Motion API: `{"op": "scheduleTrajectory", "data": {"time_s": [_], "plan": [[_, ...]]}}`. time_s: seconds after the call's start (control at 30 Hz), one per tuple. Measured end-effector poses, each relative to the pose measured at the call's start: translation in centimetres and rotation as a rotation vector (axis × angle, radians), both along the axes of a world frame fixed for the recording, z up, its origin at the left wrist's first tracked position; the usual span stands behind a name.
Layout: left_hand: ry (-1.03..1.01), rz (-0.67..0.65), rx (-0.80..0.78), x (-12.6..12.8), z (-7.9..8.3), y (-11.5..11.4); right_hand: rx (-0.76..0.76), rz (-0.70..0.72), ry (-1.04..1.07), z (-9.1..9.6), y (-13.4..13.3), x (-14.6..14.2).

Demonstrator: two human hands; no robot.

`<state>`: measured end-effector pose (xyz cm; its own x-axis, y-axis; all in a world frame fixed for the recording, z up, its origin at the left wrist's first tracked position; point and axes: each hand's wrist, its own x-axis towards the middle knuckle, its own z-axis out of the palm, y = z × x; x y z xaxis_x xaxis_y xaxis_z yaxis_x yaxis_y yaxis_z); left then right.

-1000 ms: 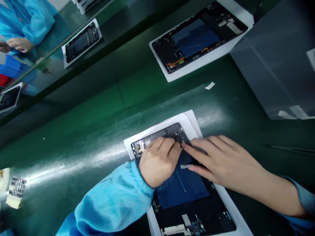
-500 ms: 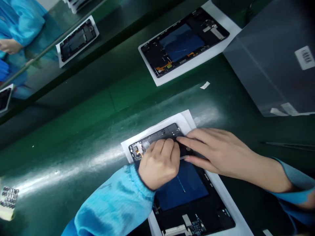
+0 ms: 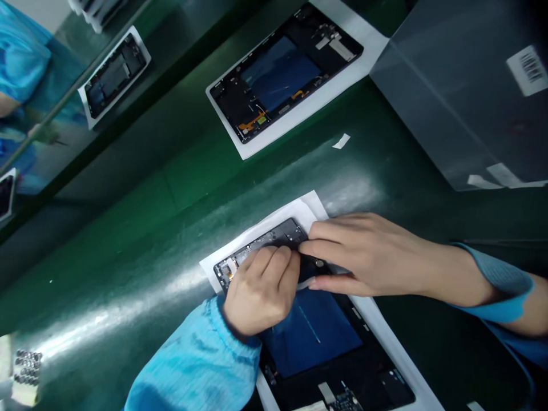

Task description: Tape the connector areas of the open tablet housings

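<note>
Open tablet lies flat, innards up, low & near centre of view, on white paper. Long axis runs on a slant, upper L to lower R; far short end points up & L, near end partly cut off by the bottom of the view. Blue panel fills its middle. L hand is curled right over the upper part, knuckles up, fingertips hidden, so can't tell what, if anything, it pinches. R hand comes in from the side, thumb spread from forefinger! Forefinger tip's right by the L hand's fingers; thumb tip's at the end of a pale strip, can't tell if it's gripped. Green table under it all. Beyond, a 2nd tablet, long axis lower L to upper R, abt crosswise to the 1st. White scrap sits between that & the R hand. Grey panel w/ barcode label, upper R. Lower L: rows of small round bits. Upper L, another tablet, & past it a co-worker's blue sleeve.
</note>
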<state>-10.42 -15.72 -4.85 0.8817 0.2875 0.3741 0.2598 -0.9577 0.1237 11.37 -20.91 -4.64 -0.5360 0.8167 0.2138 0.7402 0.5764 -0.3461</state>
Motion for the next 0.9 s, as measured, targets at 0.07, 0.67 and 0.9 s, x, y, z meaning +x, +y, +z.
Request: {"op": "scheduleTrajectory", "data": {"time_s": [0.07,0.67,0.9], "plan": [[0.004,0.004,-0.011,0.1,0.2,0.0,0.019,-0.019,0.015,0.0,-0.1,0.0],[-0.022,0.115,-0.023,0.5,0.3,-1.2,0.201,-0.037,-0.25,0.0,-2.0,-1.3],[0.178,0.126,0.127,0.2,0.7,-2.8,0.232,-0.09,-0.242,0.9,-2.7,-1.8]]}}
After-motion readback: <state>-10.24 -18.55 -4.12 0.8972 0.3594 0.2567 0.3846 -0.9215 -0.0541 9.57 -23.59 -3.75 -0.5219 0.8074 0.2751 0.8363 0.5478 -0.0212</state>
